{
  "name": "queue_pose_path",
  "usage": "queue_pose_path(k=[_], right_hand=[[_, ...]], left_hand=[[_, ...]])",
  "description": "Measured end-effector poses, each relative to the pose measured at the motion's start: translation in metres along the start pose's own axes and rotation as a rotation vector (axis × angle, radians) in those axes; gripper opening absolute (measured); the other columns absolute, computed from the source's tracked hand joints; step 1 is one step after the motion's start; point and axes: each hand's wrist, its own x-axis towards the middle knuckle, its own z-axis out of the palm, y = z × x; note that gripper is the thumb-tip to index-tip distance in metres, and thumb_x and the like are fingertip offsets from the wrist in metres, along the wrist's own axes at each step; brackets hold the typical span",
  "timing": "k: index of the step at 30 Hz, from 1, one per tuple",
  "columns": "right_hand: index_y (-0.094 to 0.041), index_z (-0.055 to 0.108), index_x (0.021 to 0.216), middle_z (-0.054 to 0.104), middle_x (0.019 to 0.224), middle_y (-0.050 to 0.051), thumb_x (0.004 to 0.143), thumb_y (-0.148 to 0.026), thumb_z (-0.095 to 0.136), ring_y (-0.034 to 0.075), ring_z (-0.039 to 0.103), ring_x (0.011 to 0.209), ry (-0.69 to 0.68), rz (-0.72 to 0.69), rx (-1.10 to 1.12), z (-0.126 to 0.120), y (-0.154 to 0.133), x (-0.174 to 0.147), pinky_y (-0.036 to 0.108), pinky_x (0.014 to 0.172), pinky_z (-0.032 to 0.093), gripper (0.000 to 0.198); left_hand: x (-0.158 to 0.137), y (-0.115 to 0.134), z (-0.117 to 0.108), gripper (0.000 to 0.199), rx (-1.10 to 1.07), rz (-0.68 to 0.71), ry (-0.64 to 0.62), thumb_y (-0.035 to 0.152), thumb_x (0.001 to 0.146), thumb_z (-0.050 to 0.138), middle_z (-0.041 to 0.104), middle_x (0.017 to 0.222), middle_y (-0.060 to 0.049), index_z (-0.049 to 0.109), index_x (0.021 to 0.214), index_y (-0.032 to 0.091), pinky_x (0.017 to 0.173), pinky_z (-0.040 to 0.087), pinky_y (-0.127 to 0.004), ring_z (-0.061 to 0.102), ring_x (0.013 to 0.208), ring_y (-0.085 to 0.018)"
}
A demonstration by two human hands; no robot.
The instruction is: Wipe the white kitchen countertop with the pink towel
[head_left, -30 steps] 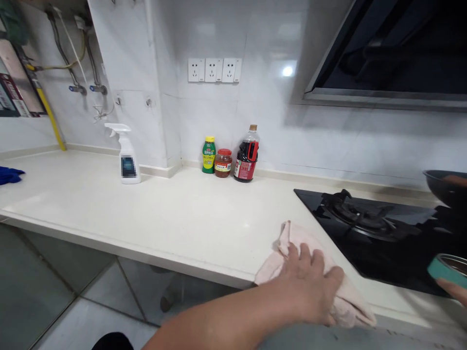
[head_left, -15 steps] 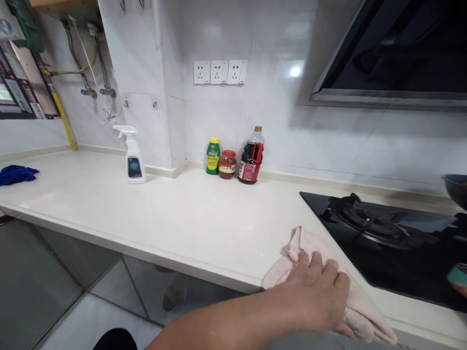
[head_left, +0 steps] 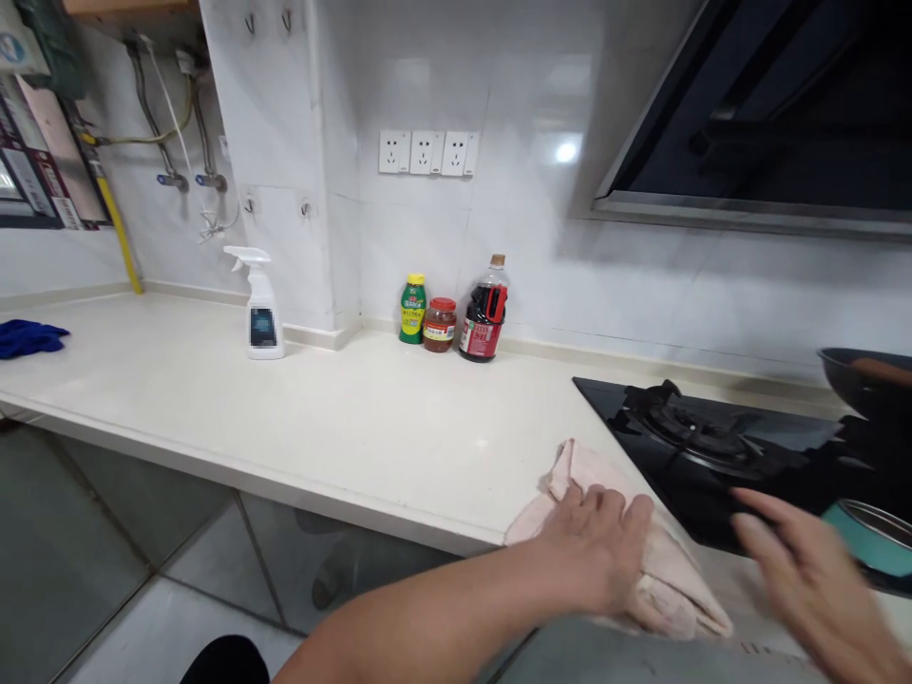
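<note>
Right hand (head_left: 805,560) swung further in (blurred, grip unclear); our left hand (head_left: 595,546) spreads over the cloth (head_left: 674,560); we can't tell what's left.

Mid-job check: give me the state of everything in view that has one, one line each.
Pink cloth: bunched, at the counter's front edge
Left hand: fingers bent, on that cloth
Right hand: blurred, grip can't be told
Teal pot: uncovered
Burner: no flame visible
Spray bottle: upright
Green bottle: upright, yellow cap on
Jar: red lid on
Dark-liquid bottle: upright, capped
Blue cloth: crumpled
</note>
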Motion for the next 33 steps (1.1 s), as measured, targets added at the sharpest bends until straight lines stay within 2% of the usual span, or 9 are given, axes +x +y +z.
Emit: queue_pose_path(k=[4,6,9,13,17,20,25,28,33], right_hand=[[-0.023,0.052,0.143,0.044,0.151,0.013,0.105,-0.057,0.034,0.034,0.043,0.137,-0.343,-0.281,-0.032,0.057,-0.04,-0.024,0.054,0.108,0.045,0.054],[-0.022,0.051,0.147,0.04,0.154,0.014,0.104,-0.057,0.039,0.037,0.039,0.139,-0.346,-0.352,-0.17,0.069,-0.058,-0.029,0.057,0.106,0.046,0.056],[-0.023,0.052,0.147,0.042,0.152,0.017,0.099,-0.057,0.054,0.042,0.041,0.136,-0.329,-0.391,-0.297,0.075,-0.09,-0.03,0.062,0.097,0.049,0.059],[-0.024,0.05,0.149,0.041,0.152,0.019,0.077,-0.041,0.09,0.045,0.041,0.134,-0.389,-0.467,-0.272,0.099,-0.173,-0.029,0.064,0.101,0.045,0.084],[-0.026,0.055,0.144,0.048,0.146,0.014,0.089,-0.041,0.084,0.044,0.044,0.131,-0.386,-0.542,-0.111,0.145,-0.271,-0.027,0.064,0.104,0.042,0.064],[-0.021,0.055,0.142,0.045,0.147,0.011,0.102,-0.049,0.069,0.037,0.044,0.131,-0.388,-0.6,-0.067,0.167,-0.308,-0.026,0.06,0.11,0.04,0.051],[-0.026,0.055,0.138,0.048,0.147,0.009,0.085,-0.03,0.086,0.033,0.041,0.135,-0.34,-0.597,-0.02,0.158,-0.272,-0.033,0.049,0.105,0.04,0.061],[-0.025,0.053,0.137,0.051,0.145,0.009,0.079,-0.016,0.079,0.032,0.044,0.134,-0.237,-0.539,0.027,0.126,-0.21,-0.045,0.049,0.108,0.031,0.065],[-0.028,0.05,0.137,0.054,0.143,0.01,0.091,-0.019,0.054,0.03,0.048,0.133,-0.146,-0.427,-0.193,0.052,-0.072,-0.074,0.052,0.11,0.022,0.047]], left_hand=[[-0.037,-0.026,-0.032,0.1,-0.208,0.013,-0.018,0.056,0.076,0.078,0.055,0.137,-0.017,0.029,0.153,0.016,0.105,0.044,-0.044,0.055,0.126,-0.033],[-0.075,-0.053,-0.056,0.084,-0.22,0.008,-0.006,0.054,0.08,0.076,0.058,0.139,-0.014,0.041,0.148,0.02,0.108,0.043,-0.042,0.056,0.128,-0.03],[-0.14,-0.106,-0.093,0.062,-0.136,-0.199,0.139,0.05,0.089,0.069,0.059,0.141,-0.013,0.053,0.14,0.019,0.113,0.041,-0.042,0.055,0.13,-0.028],[-0.206,-0.167,-0.127,0.046,0.045,-0.426,0.204,0.049,0.094,0.056,0.066,0.129,-0.013,0.064,0.127,0.018,0.109,0.044,-0.042,0.06,0.122,-0.028],[-0.225,-0.191,-0.132,0.047,0.072,-0.546,0.296,0.053,0.098,0.046,0.066,0.129,-0.011,0.067,0.122,0.018,0.11,0.044,-0.038,0.06,0.123,-0.024],[-0.224,-0.195,-0.127,0.049,0.161,-0.617,0.274,0.056,0.098,0.044,0.062,0.139,-0.011,0.067,0.125,0.021,0.115,0.039,-0.043,0.051,0.136,-0.026],[-0.224,-0.198,-0.123,0.049,0.263,-0.609,0.199,0.055,0.098,0.043,0.06,0.145,-0.01,0.066,0.13,0.025,0.116,0.035,-0.045,0.048,0.14,-0.027],[-0.226,-0.197,-0.123,0.049,0.272,-0.591,0.189,0.054,0.099,0.041,0.059,0.146,-0.01,0.065,0.131,0.025,0.115,0.036,-0.045,0.048,0.14,-0.027],[-0.226,-0.191,-0.124,0.057,0.288,-0.573,0.178,0.059,0.099,0.038,0.058,0.147,-0.014,0.064,0.133,0.022,0.114,0.036,-0.046,0.046,0.142,-0.03]])
